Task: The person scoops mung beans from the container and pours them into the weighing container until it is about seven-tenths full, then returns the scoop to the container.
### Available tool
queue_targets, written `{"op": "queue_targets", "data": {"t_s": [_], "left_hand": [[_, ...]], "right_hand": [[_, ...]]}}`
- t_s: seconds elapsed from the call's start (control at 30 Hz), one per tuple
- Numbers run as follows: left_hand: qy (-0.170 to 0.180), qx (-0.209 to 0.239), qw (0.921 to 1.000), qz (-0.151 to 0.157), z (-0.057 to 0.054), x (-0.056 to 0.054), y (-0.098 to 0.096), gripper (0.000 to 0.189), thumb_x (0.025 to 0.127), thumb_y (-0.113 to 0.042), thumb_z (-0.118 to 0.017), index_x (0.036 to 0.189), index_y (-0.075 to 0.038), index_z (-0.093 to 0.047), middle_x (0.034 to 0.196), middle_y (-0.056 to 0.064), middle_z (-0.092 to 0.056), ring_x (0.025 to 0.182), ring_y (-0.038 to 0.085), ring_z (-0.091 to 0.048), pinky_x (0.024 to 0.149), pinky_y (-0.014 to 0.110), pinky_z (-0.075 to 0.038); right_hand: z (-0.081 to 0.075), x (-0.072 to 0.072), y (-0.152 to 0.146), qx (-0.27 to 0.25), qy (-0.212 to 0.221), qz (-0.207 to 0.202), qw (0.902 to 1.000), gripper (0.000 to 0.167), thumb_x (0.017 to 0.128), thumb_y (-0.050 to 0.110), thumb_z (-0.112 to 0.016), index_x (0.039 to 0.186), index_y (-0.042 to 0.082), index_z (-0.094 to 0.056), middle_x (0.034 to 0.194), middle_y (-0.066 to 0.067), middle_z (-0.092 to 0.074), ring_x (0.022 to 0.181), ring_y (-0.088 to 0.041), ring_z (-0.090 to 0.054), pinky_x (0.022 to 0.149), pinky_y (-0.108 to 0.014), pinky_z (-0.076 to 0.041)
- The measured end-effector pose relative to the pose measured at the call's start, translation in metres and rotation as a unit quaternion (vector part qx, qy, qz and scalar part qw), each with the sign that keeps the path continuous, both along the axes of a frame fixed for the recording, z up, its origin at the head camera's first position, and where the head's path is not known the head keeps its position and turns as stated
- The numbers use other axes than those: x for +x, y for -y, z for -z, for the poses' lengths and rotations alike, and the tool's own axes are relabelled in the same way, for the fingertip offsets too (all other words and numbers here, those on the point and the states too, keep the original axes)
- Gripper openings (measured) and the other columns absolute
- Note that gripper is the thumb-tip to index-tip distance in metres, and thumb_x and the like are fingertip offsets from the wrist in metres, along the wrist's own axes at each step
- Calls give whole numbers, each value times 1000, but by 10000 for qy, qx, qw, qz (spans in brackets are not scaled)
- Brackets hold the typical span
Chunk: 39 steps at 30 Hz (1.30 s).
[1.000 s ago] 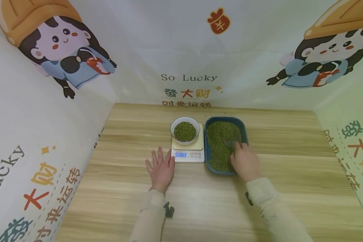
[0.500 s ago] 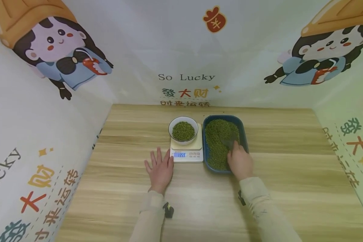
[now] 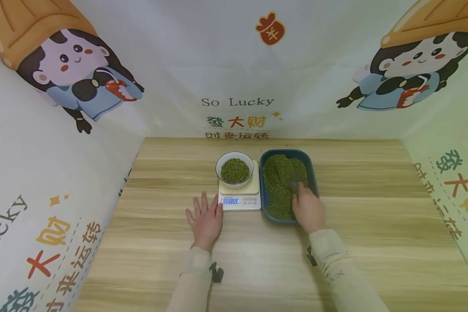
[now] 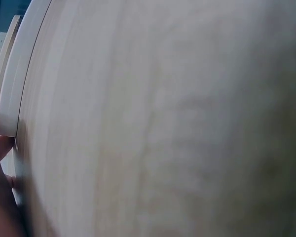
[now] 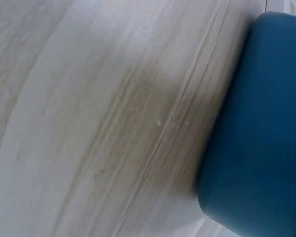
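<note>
My left hand (image 3: 207, 222) lies with spread fingers on the table, its thumb side at the near left corner of a white kitchen scale (image 3: 239, 206). On the scale stands a white bowl (image 3: 235, 185) of green mung beans (image 3: 235, 170); the display reads 135.9. To the right sits a dark blue tray (image 3: 313, 178) with many more mung beans (image 3: 277, 203). Over the tray's right side my right hand (image 3: 310, 210) grips a see-through scoop (image 3: 291, 185), its front down among the beans. In the right wrist view only the tray's outer wall (image 5: 259, 133) shows, not the hand.
The wooden table (image 3: 160, 182) is closed in by a printed white cloth (image 3: 171, 73) at the back and both sides. Scale and tray stand close side by side. A few stray beans lie behind the tray.
My right hand has shifted slightly left with the scoop, which pushes through the beans and leaves their heap reshaped. My left hand stays put, and the reading is unchanged.
</note>
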State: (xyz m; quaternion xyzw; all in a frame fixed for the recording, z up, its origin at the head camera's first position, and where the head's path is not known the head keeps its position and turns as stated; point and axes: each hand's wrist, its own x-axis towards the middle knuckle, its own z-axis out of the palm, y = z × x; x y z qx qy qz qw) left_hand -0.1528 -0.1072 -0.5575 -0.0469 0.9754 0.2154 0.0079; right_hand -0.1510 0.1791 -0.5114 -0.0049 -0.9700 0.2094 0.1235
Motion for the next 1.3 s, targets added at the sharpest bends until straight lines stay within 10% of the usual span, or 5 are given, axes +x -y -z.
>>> {"op": "queue_targets", "data": {"t_s": [1.3], "left_hand": [[-99,-39,9999,49,6,-2,0,48,95,-47,-19,138,-31,-33,149,5,-8,134,31,7,99,57,10]], "right_hand": [[3,7,0,-411,-392,23,9984,45,90,26,-51,130,5,-45,90,-14,-60,56,-22,-51,49,-39,-43]]}}
